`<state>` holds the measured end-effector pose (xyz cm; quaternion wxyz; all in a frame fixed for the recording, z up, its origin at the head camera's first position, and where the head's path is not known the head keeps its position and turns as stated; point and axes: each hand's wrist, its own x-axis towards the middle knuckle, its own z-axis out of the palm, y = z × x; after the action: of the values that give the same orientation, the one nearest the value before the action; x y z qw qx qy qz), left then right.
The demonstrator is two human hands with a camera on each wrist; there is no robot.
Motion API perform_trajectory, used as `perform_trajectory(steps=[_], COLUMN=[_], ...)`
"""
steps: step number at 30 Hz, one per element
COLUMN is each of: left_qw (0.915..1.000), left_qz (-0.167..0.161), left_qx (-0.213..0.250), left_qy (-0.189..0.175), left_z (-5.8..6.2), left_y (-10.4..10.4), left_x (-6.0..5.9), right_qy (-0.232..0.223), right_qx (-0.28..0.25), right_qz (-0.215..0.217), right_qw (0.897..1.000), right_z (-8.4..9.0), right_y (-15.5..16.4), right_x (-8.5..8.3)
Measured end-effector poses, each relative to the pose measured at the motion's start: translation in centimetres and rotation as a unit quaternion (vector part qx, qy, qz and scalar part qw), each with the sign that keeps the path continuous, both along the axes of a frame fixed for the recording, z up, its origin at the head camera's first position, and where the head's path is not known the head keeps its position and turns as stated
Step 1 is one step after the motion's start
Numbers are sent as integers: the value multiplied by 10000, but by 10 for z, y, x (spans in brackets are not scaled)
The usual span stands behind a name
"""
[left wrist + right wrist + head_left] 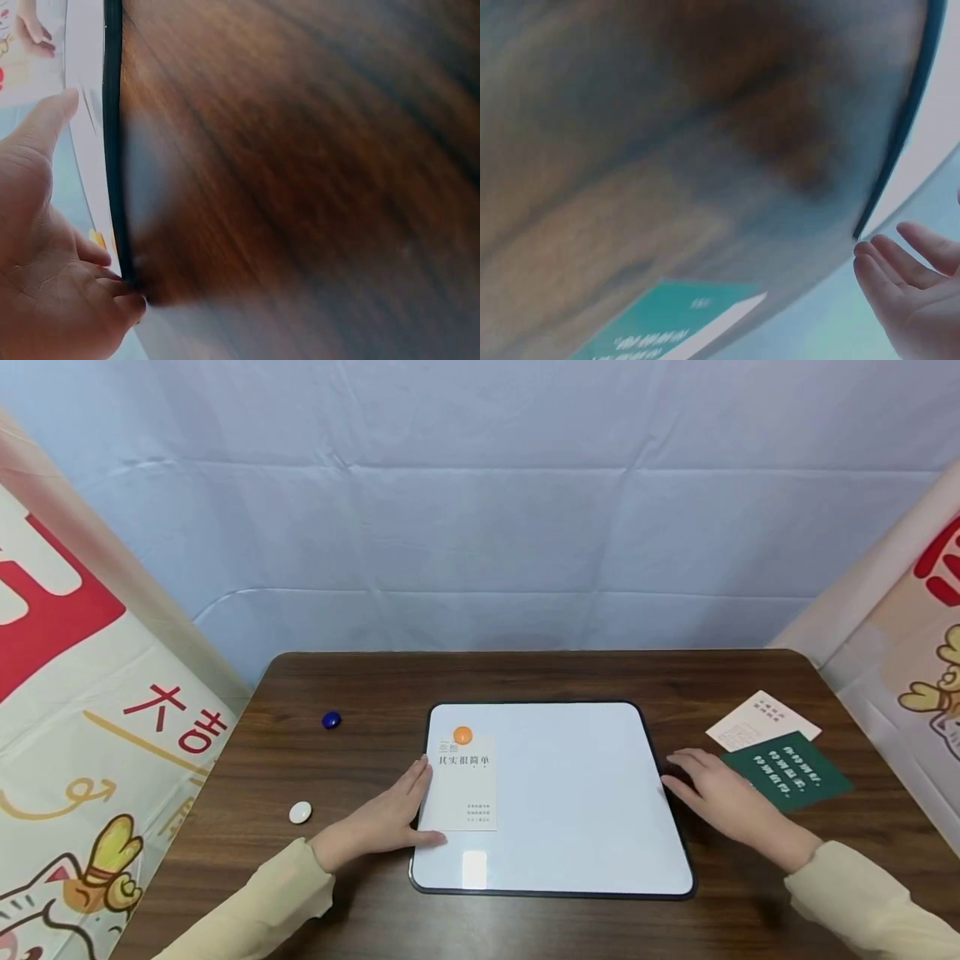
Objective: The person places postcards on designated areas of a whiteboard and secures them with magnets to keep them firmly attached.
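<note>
- Nearest: my pale sleeves (262, 902).
- Surface: dark wood-grain table (540, 677); blue cloth (480, 535) behind.
- My left hand (386, 817) and right hand (723, 797), unclenched, touch opposite edges of the black-rimmed whiteboard (585, 793), mid-table.
- Orange disc (462, 735) sits on its white card (461, 789).
- Blue disc (331, 720), white disc (300, 812) lie left.
- Right hand partly hides the green card (795, 777).

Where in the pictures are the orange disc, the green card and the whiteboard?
Orange disc (462, 735): head view, middle of its top.
Green card (790, 772): head view, its printed face.
Whiteboard (564, 795): head view, bare white surface.
</note>
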<state>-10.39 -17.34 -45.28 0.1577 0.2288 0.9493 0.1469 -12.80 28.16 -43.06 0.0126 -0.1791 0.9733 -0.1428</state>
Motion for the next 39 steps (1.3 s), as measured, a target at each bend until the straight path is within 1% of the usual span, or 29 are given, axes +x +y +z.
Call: perform_trajectory(steps=[6, 13, 19, 23, 26, 29, 33, 37, 39], left_qw=[10000, 9997, 9996, 9996, 9995, 9995, 9995, 9995, 9994], left_qz=[-53, -215, -267, -244, -259, -287, -271, -292, -312], left_qx=[13, -7, -67, -89, -103, -117, -100, -114, -126], left_qy=[-55, -72, -100, -138, -132, -110, -120, -80, -58], left_z=[0, -3, -2, -2, -2, -1, 1, 1, 0], left_y=[1, 1, 1, 0, 0, 0, 0, 1, 1], left_x=[1, 1, 3, 4, 4, 4, 5, 5, 5], right_qy=[-17, 39, -236, -440, -627, -813, -1022, -1203, -1400], right_qx=[-105, -87, -89, -147, -163, -194, -293, -239, -160], right_qz=[-369, -748, -1099, -1427, -1714, -2045, -2570, -2850, -2954], right_qw=[9993, 9972, 9936, 9887, 9831, 9753, 9606, 9507, 9449], right_z=[11, 14, 17, 20, 23, 25, 25, 25, 26], right_y=[18, 39, 59, 72, 83, 92, 103, 114, 119], right_x=[-9, -14, -18, -19, -18, -17, -15, -13, -13])
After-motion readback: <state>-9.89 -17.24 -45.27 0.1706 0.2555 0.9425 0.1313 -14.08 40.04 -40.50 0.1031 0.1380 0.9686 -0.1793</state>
